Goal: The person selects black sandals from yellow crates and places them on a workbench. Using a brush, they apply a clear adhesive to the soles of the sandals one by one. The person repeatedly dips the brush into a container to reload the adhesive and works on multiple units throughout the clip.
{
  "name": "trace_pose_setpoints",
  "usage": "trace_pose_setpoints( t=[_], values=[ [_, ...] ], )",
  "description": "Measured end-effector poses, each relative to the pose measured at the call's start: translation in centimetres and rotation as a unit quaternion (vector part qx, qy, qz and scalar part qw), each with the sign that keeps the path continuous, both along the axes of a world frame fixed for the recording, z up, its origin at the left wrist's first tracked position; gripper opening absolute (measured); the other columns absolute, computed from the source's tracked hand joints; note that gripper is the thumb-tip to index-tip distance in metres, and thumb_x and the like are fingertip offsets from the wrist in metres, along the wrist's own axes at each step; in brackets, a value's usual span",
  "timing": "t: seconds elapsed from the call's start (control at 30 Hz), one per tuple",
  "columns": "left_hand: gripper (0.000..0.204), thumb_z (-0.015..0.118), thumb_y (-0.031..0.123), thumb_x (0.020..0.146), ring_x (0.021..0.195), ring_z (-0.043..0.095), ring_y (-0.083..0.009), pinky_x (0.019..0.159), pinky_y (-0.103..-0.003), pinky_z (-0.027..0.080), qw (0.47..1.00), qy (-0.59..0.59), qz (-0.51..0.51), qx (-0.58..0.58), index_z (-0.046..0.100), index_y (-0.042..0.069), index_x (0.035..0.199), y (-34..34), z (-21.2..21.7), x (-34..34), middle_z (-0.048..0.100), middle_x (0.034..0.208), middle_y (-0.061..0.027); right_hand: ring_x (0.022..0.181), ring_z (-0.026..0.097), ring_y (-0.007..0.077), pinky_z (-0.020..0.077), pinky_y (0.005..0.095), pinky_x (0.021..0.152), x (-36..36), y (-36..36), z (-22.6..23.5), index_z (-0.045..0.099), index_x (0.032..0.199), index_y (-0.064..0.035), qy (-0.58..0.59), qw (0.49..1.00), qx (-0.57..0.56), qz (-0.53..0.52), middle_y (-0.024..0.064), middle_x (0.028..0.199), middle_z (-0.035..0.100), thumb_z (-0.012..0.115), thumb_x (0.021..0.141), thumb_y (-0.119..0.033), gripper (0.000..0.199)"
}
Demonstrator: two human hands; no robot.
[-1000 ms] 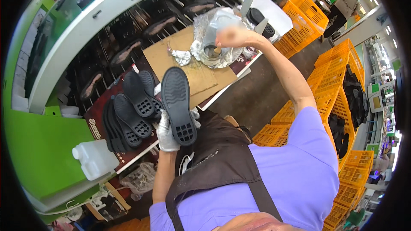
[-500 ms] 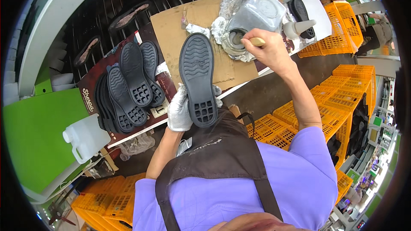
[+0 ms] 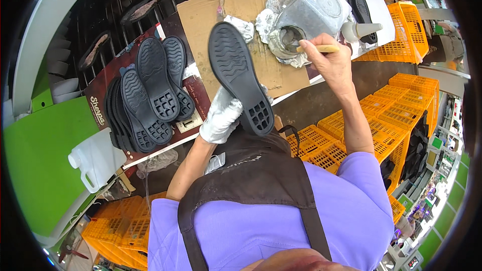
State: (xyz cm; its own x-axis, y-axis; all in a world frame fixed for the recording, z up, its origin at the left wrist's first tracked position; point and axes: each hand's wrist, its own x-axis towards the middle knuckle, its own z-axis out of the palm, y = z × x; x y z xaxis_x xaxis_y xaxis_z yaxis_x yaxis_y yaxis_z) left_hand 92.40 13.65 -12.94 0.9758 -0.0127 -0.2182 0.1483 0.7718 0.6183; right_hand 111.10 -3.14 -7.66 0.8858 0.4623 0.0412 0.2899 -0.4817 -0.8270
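Observation:
My left hand (image 3: 222,116), in a white glove, is closed around the middle of a black shoe sole (image 3: 237,73). Its wavy-treaded underside faces up, and the toe points away from me over the cardboard. In my bare right hand (image 3: 331,62) I grip a brush by its pale wooden handle (image 3: 325,48). The brush end is at the mouth of a cut-open clear plastic jug (image 3: 290,37) lying on its side; its bristles cannot be made out. Several more black soles (image 3: 156,80) lie in an overlapping pile to the left.
Brown cardboard (image 3: 201,12) covers part of the bench. A squeeze bottle (image 3: 355,31) stands right of the jug, by another sole (image 3: 361,12). A white jerrycan (image 3: 96,160) is at the left edge. Soles rest on the black rack (image 3: 145,7) behind; orange crates (image 3: 386,125) are stacked at right.
My left hand has turned the sole so its toe tilts left and its heel swings right. My right hand has shifted right, the brush still at the jug's mouth.

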Motion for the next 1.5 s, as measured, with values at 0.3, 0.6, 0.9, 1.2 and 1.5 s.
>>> trace_pose_setpoints(
  t=[0.3,0.6,0.9,1.2,1.5],
  values=[
    [0.076,0.074,0.002,0.068,0.111,0.051,-0.0230,0.096,-0.037,0.042,0.993,-0.069,0.068,0.072,0.032,0.004,0.132,0.3,-1.6,-1.1,0.052,0.120,-0.0131,0.063,0.054,0.0116,0.0421,0.0252,0.056,1.7,-0.7,2.0,0.064,0.088,-0.0024,-0.101,0.968,-0.070,0.218,0.0029,0.071,0.058,0.064,0.081,-0.010,0.011],
    [0.073,0.076,0.005,0.067,0.111,0.050,-0.0209,0.095,-0.035,0.043,0.977,-0.075,0.119,0.161,0.036,0.005,0.128,1.2,0.4,-1.0,0.050,0.123,-0.0117,0.073,0.052,0.0136,0.0424,0.0279,0.067,5.2,-1.8,5.7,0.067,0.092,-0.0047,0.036,0.930,-0.106,0.349,0.0028,0.077,0.056,0.064,0.080,-0.010,0.013],
    [0.075,0.072,-0.004,0.067,0.114,0.048,-0.0215,0.096,-0.035,0.042,0.946,-0.056,0.161,0.277,0.034,0.007,0.132,2.6,-0.5,0.1,0.046,0.127,-0.0106,0.051,0.051,0.0058,0.0412,0.0216,0.047,1.5,-1.4,2.4,0.065,0.086,-0.0016,0.044,0.987,-0.060,0.142,0.0018,0.061,0.059,0.065,0.079,-0.014,0.014],
    [0.070,0.072,0.005,0.072,0.112,0.048,-0.0178,0.095,-0.031,0.041,0.885,-0.081,0.240,0.390,0.033,0.005,0.130,2.8,0.0,1.8,0.046,0.125,-0.0090,0.047,0.050,0.0042,0.0383,0.0165,0.043,-0.5,-2.9,0.9,0.058,0.074,-0.0015,0.061,0.992,0.113,-0.004,0.0020,0.058,0.056,0.063,0.083,-0.012,0.015],
    [0.069,0.069,0.002,0.076,0.111,0.047,-0.0152,0.089,-0.029,0.046,0.851,-0.106,0.196,0.475,0.031,0.008,0.133,2.0,0.9,3.6,0.041,0.129,-0.0072,0.056,0.056,0.0131,0.0476,0.0232,0.053,-5.3,-1.8,1.1,0.056,0.089,0.0033,-0.158,0.933,0.315,0.069,0.0112,0.069,0.059,0.061,0.082,-0.003,0.011]
  ],
)
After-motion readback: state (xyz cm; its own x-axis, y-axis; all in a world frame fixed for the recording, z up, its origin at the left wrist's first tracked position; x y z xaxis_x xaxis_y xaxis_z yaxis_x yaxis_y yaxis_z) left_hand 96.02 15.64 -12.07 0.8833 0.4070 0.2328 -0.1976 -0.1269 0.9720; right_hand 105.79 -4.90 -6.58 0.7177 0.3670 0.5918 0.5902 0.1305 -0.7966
